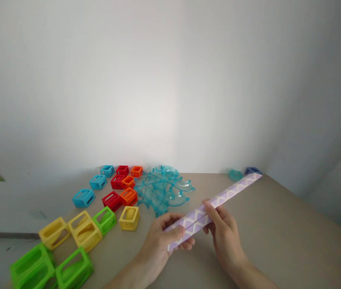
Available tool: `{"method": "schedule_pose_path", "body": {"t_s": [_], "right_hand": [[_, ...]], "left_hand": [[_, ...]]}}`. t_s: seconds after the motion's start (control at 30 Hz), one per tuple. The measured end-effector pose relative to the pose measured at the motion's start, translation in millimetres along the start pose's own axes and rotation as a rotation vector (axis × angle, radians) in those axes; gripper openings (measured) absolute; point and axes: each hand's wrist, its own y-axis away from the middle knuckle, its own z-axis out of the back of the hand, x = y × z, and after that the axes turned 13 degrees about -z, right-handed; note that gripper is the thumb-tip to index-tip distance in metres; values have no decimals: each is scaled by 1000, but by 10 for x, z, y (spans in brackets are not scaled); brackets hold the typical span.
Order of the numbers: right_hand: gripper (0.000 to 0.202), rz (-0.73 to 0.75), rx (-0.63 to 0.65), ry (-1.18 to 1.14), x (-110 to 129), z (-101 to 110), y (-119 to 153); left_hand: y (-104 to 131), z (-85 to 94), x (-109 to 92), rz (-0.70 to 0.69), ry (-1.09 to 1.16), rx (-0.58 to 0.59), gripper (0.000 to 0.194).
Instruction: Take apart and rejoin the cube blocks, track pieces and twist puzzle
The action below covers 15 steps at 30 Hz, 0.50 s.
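A purple and white snake puzzle [233, 190] is held above the table, slanting up to the right. Its lower left part is folded back so that two segments lie side by side, and a single long straight run reaches toward the far right corner. My left hand [161, 237] grips the doubled end, thumb on top and fingers underneath. Around the middle, where the doubled part ends, my right hand [223, 233] pinches the puzzle between thumb and fingers.
Clear teal plastic track pieces [158, 190] lie in a heap by the wall. Left of them stand several hollow blocks: blue [84, 198], red [112, 201], orange [128, 196], yellow [129, 218] and green [74, 269]. A dark blue block [252, 170] and a teal piece [235, 175] sit at the back right.
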Motion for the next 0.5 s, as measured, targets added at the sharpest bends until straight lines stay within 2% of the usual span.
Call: {"method": "schedule_pose_path", "body": {"t_s": [0.13, 0.33, 0.5], "right_hand": [[32, 16, -81, -104, 26, 13, -22], [29, -122, 88, -107, 89, -18, 20], [30, -123, 74, -137, 88, -26, 47]], "left_hand": [[-14, 8, 9, -43, 87, -94, 32], [-40, 37, 9, -44, 65, -107, 30], [-63, 24, 16, -93, 89, -154, 35]]}}
